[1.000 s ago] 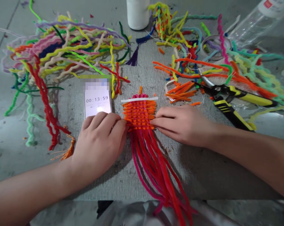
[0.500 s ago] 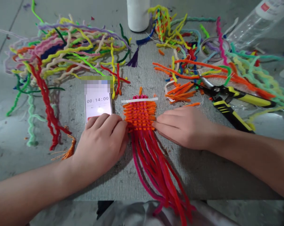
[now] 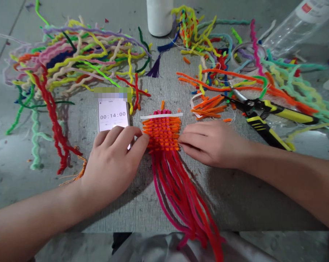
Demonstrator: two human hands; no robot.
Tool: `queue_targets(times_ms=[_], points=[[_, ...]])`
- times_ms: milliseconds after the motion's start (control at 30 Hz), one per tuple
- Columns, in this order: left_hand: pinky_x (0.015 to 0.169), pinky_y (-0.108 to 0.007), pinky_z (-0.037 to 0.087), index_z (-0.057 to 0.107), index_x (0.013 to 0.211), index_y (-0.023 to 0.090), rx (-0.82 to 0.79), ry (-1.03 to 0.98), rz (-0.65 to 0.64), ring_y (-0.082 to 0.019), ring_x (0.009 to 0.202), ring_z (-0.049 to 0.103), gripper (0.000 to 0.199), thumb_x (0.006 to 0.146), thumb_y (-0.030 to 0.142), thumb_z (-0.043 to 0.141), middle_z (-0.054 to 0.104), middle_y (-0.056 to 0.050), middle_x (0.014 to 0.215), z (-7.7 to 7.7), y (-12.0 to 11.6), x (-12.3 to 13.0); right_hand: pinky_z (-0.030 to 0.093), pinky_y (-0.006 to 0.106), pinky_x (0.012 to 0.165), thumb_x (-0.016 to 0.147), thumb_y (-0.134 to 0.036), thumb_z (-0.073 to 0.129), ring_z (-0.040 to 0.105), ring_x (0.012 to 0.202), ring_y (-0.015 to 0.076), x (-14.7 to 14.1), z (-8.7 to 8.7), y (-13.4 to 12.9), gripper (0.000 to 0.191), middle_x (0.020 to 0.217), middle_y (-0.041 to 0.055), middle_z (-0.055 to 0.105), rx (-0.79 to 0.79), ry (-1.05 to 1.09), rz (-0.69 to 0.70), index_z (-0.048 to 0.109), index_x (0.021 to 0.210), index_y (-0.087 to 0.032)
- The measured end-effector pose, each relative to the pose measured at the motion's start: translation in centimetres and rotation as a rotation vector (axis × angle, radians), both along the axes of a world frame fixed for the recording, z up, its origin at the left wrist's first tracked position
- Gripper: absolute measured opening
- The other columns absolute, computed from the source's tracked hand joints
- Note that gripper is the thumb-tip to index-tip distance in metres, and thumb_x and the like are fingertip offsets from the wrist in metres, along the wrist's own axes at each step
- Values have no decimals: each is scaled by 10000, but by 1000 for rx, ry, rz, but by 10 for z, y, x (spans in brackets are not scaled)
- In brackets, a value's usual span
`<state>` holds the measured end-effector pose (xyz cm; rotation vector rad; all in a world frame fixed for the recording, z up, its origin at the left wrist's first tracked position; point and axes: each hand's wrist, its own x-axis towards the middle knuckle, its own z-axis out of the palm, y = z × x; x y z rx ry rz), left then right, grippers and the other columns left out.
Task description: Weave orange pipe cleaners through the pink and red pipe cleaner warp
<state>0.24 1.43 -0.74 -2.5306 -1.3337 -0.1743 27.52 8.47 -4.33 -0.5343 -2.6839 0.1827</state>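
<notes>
A small woven piece of fuzzy pipe cleaners (image 3: 164, 133) lies flat on the table, orange strands crossing pink and red ones. A thin white strip (image 3: 161, 116) runs across its top end. From its lower end, long red and pink pipe cleaners (image 3: 181, 193) trail down past the table edge. At the left side of the weave, my left hand (image 3: 115, 160) is bent, one fingertip against the edge and its thumb hidden. My right hand (image 3: 217, 143) has its fingers closed together at the opposite edge, their tips touching the orange ends.
Partly under my left hand lies a phone (image 3: 112, 116) showing 00:14:00. Pliers (image 3: 268, 116) with yellow-black handles lie right, near cut orange pieces (image 3: 210, 107). A tangled pile of coloured pipe cleaners (image 3: 77, 54) is at left. Behind stand a white bottle (image 3: 160, 18) and clear bottle (image 3: 298, 29).
My left hand has shifted slightly up and its fingers have spread a little, uncovering more of the phone. My right hand has edged slightly left. The weave stays nearly in place.
</notes>
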Motion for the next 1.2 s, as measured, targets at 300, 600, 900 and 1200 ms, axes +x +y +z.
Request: queue_targets(times_ms=[300,600,900,1200], points=[[736,-406,418,711,968,202,9,17,-52,-259,849,613,186,992,137,538,706,-46,963,1,2,-2,336,311,609,1056,-179,483,614,747,162,-4,6,-1,254,907,44,725,184,-142,-39,696,919,-176],[704,-423,510,721,961,156,1,130,-109,-293,865,663,259,976,98,469,743,-104,1046,9,-1,5,452,310,696,1066,-200,438,626,847,188,-1,5,5,281,971,80,713,5,-153,-41,717,1055,-164],[951,-489,605,681,1162,30,-116,6,-176,-345,1234,673,343,994,63,384,674,-243,1366,-1,1,1,531,516,1066,1038,-234,514,616,1256,319,-9,8,-7,300,1297,192,700,41,16,-62,727,1208,-107],[934,-467,584,696,1258,65,-25,137,-127,-337,1256,648,402,967,72,418,664,-195,1410,-3,-6,5,353,613,1252,990,-693,499,254,1585,430,-13,3,-32,977,1694,303,203,-154,-274,-41,338,1595,56]])
